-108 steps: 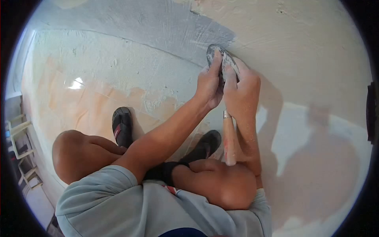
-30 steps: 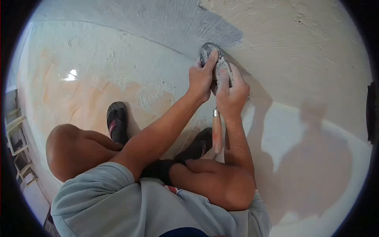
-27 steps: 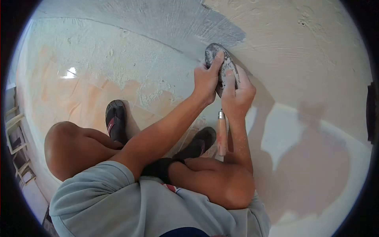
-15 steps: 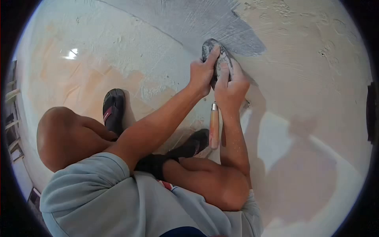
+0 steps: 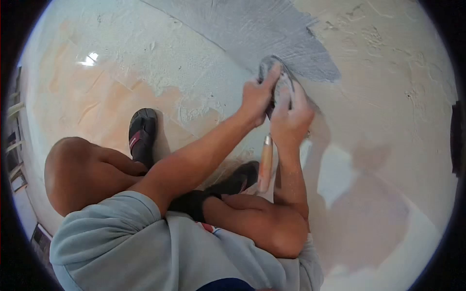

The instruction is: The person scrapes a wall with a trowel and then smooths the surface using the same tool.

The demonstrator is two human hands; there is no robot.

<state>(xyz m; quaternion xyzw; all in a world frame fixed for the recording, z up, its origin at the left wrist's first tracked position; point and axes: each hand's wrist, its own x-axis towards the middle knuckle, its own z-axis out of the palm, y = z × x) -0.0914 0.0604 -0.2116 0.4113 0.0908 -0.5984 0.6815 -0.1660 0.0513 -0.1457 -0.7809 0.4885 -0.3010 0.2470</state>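
Observation:
My left hand (image 5: pixel 257 99) and my right hand (image 5: pixel 292 119) are close together in front of me, both closed on a trowel (image 5: pixel 265 165). Its dark rounded blade (image 5: pixel 266 67) is smeared with pale material and partly covered by my fingers. Both thumbs press along the upper face of the blade. The wooden handle with a metal ferrule points back toward my body, and neither hand is on it. Beneath the blade's far end lies the edge of a grey patch (image 5: pixel 301 53) on the pale floor. My fingers look whitish with dust.
Rough, crusted pale coating (image 5: pixel 194 109) and an orange-tinted area (image 5: pixel 111 92) spread over the floor to the left. My dark shoes (image 5: pixel 142 138) and bent knees are close to my forearms. Slatted objects (image 5: pixel 17 145) stand at the far left edge.
The whole view has shifted, so the floor, hands and trowel appear farther right and lower. Both hands keep hold of the blade at about the same floor spot.

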